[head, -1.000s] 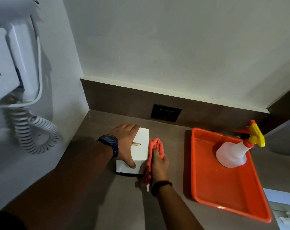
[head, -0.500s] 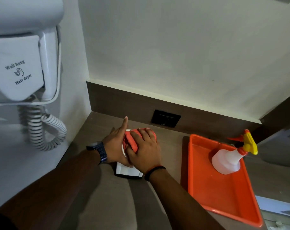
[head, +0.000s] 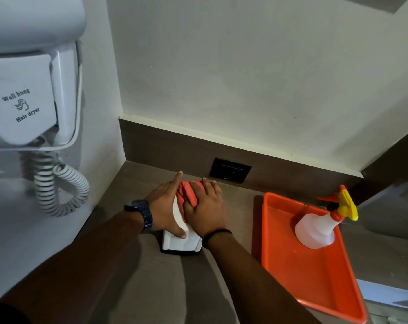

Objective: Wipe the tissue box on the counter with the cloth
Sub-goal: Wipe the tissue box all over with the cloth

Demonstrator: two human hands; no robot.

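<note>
A white tissue box [head: 180,242] stands on the brown counter [head: 151,277] near the corner. My left hand [head: 165,204], with a dark watch on the wrist, grips the box's left side, thumb on the top near the front. My right hand [head: 206,208] lies flat on the box's top and presses a crumpled orange-red cloth [head: 186,195] against it. The cloth shows between the two hands at the far end of the box. Most of the box's top is hidden under the hands.
An orange tray [head: 315,281] lies to the right and holds a white spray bottle [head: 317,228] with a yellow and orange trigger. A wall-hung hair dryer [head: 23,101] with a coiled cord is at the left. A dark socket [head: 230,170] sits in the backsplash.
My right hand moved the cloth from the box's right side onto its top and pushed it toward the far end. My left hand shifted from the top to the left side.
</note>
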